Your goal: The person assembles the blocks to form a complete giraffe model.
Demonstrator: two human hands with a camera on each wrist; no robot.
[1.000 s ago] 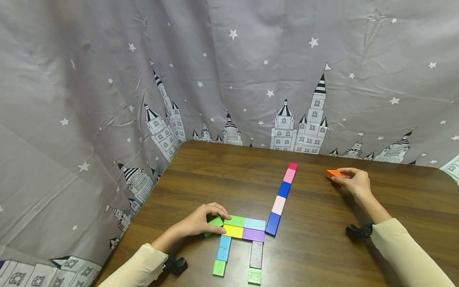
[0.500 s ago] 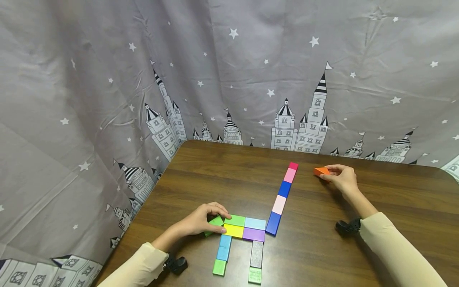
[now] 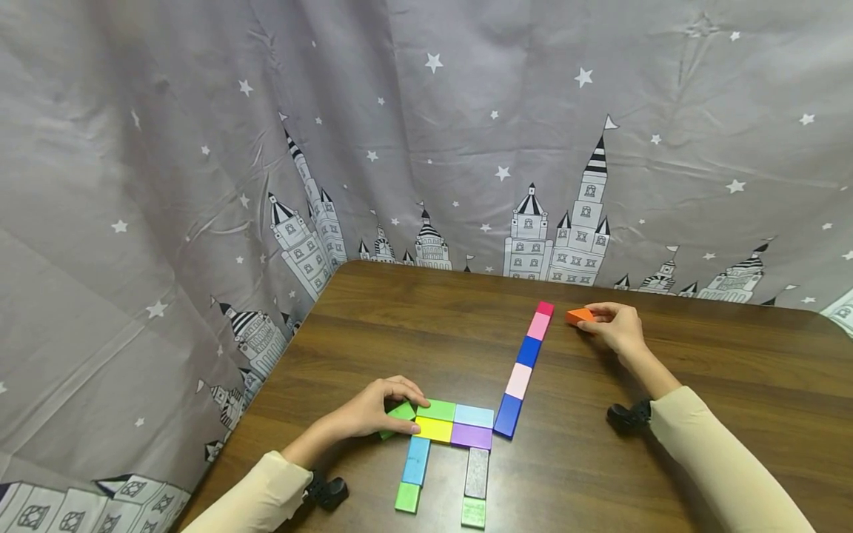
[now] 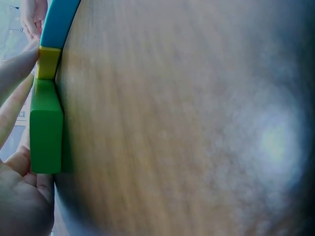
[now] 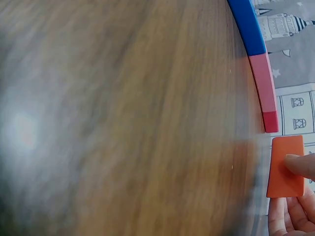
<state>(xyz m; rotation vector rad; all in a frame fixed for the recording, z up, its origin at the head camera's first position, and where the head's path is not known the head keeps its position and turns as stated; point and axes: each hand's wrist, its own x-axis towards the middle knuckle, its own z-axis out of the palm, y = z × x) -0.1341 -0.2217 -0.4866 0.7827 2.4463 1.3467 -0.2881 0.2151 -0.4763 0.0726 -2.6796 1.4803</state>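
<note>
My right hand (image 3: 620, 326) pinches an orange triangular block (image 3: 577, 317) between thumb and fingers, close to the right of the red block (image 3: 546, 308). In the right wrist view the thumb lies across the orange block's flat face. My left hand (image 3: 375, 407) touches the left end of a flat two-row group. Its thumb tip is at the yellow block (image 3: 435, 429), and a fingertip is at the light green block (image 3: 437, 409). A tilted green block (image 3: 402, 414) lies beneath the left hand, partly hidden. The light blue block (image 3: 474, 415) and purple block (image 3: 471, 437) continue the rows.
From the red block, pink and blue blocks (image 3: 508, 415) run down to the two-row group. Below it are two columns: a blue block (image 3: 416, 459) over green, and a grey block (image 3: 476, 472) over green. A castle-print curtain (image 3: 466, 148) hangs behind the wooden table (image 3: 373, 318).
My right hand has moved left with the orange triangular block, nearing the red block. My left hand has stayed in place, and the laid blocks have not shifted.
</note>
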